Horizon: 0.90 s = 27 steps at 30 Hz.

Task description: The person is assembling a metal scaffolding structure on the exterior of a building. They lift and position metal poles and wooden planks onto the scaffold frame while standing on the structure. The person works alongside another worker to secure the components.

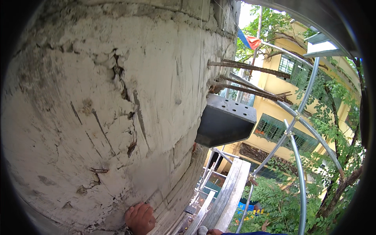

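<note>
My left hand (140, 218) is at the lower edge, against the rough grey concrete wall (160, 74). Its fingers look curled and close together; whatever they hold, if anything, is hidden. Farther right, only a sliver of my right hand (214, 232) shows, beside a blue sleeve (250, 234). A small rounded pale grey thing (203, 230) lies against it, too cut off to name. Cracks, gouges and chipped patches run across the wall. A dark box-shaped metal piece (225, 125), with a row of holes in its pale top face, juts from the wall's right edge.
Rusty rebars (254, 69) stick out above the metal piece. Long planks (233, 192) lie below it. Scaffold pipes (299, 117) cross on the right, joined by clamps. Beyond stand a yellow building (270, 94) with grilled windows and leafy trees (333, 90).
</note>
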Motion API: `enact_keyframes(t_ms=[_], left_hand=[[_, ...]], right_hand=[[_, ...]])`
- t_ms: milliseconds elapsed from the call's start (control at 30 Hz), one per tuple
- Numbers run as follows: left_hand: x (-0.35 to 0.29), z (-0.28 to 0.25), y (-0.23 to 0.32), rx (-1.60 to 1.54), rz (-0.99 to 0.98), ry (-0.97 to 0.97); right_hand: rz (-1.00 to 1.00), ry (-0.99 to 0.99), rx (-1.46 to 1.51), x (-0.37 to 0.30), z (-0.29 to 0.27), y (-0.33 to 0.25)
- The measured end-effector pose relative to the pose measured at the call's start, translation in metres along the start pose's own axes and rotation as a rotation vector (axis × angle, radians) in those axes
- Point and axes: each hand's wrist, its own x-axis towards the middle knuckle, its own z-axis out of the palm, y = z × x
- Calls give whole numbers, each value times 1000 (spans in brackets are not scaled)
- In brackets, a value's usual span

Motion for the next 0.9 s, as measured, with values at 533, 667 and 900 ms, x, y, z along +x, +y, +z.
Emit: enact_keyframes(t_ms=[533,667,900], left_hand=[[24,-71,40,-213,-263,8],[96,-117,32,-37,-98,469],[154,-168,9,395,-132,485]], right_hand=[[-150,-83,25,91,-34,41],[-519,133,-212,125,-80,104],[-469,100,-15,158,-162,-40]])
